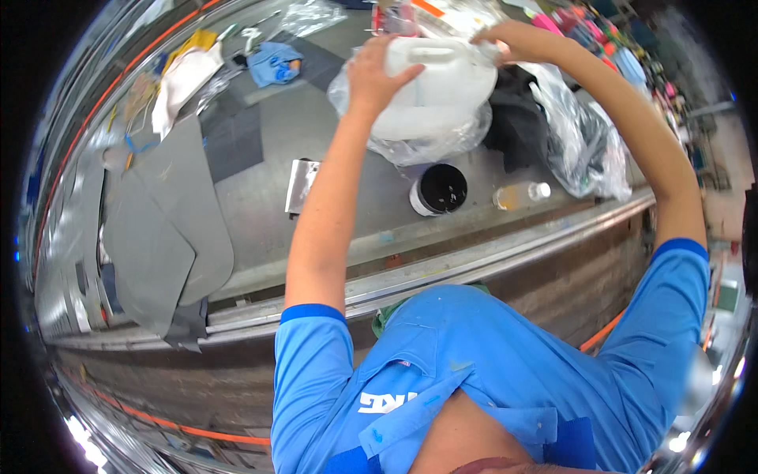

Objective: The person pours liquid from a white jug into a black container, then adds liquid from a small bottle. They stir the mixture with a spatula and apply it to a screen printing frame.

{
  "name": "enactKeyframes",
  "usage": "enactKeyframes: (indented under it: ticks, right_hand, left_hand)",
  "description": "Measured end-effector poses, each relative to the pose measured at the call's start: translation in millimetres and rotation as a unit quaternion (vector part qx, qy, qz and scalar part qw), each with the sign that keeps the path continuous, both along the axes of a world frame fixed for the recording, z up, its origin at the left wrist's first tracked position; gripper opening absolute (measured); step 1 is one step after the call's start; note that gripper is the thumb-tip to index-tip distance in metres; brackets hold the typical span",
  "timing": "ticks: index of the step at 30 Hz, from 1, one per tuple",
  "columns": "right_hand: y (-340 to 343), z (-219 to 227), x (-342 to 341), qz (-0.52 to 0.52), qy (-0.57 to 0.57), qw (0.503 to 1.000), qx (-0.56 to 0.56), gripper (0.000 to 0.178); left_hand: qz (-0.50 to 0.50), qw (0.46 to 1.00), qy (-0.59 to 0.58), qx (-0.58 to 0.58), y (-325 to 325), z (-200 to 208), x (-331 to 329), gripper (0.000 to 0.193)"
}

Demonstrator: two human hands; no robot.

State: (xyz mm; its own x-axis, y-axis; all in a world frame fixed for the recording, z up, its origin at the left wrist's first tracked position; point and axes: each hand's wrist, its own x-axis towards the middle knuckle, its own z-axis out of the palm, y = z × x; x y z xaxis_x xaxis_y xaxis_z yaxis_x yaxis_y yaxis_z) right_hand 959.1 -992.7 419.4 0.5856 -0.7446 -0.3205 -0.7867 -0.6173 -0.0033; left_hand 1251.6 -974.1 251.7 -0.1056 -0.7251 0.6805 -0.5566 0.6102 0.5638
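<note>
A translucent white plastic jug (433,87) with a moulded handle stands on the metal table in front of me, in crumpled clear plastic film. My left hand (374,77) holds its upper left side, thumb stretched across the front and fingers along the edge. At the jug's upper right corner, my right hand (512,41) is closed around the cap (491,52); its fingertips are partly hidden. Nearer to me sits a tub (440,190) with dark contents. To its right lies a small clear bottle (519,195) with a white cap and yellowish liquid.
A flat metal piece (302,186) lies beside my left forearm. Grey sheets (162,229) cover the left of the table, with a blue cloth (274,63) farther back. Clear plastic bags (580,138) lie at right. A metal rail (474,246) runs along the near edge.
</note>
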Motion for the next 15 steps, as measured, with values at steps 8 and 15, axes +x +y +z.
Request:
enactKeyframes:
  ticks: [8,15]
  right_hand:
    - [59.0,-6.6,0.9,-0.212,-0.029,0.969,-0.122,0.082]
    - [289.5,-177.0,-132.3,-0.458,-0.435,0.744,-0.218,0.041]
  left_hand:
    - [0.036,0.999,-0.013,0.006,25.2,17.7,29.1,0.107]
    - [-0.166,0.949,0.122,0.238,217.9,-106.3,21.2,0.132]
